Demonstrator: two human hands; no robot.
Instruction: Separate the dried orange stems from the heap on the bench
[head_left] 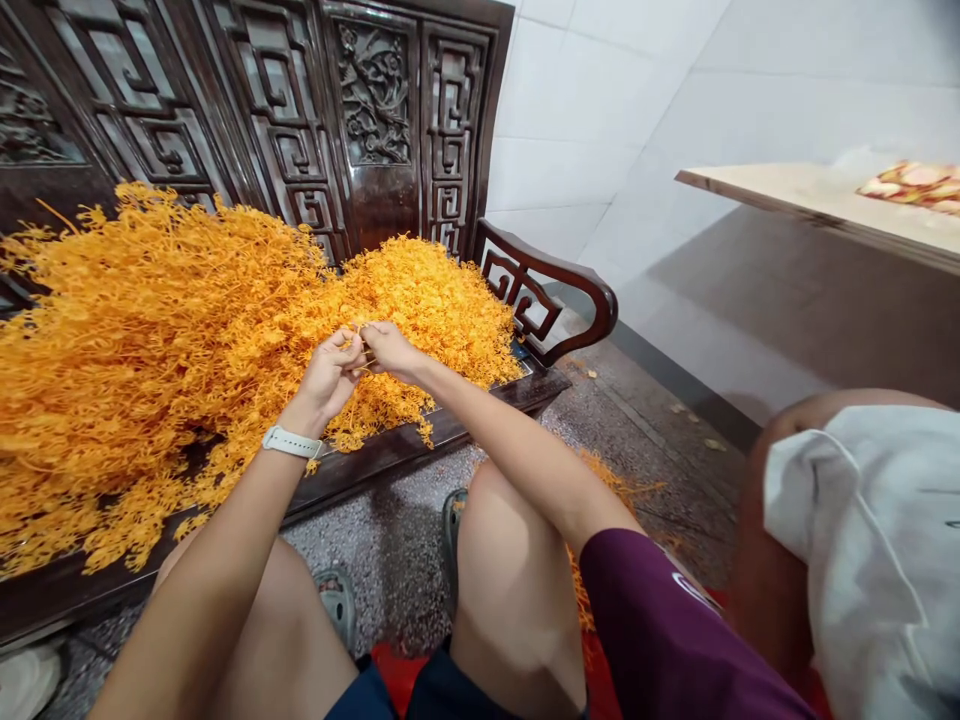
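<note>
A big heap of frilly orange sprigs [187,320], which look like artificial flower or foliage pieces, lies over the seat of a dark carved wooden bench [360,465]. In front of the heap my left hand [330,375] and my right hand [390,350] meet, fingertips almost touching. Both are closed in a pinch on a thin orange sprig, of which only small bits of stem show between the fingers. A pale watch band [292,442] circles my left wrist. The fingers hide most of the held piece.
The bench's curved armrest [592,310] stands right of the heap. A wooden board or tabletop [787,195] juts out at upper right, with a red-and-yellow package [911,185] on it. Another person's knee and white clothing [862,530] are close on my right. Orange scraps [615,480] lie on the floor.
</note>
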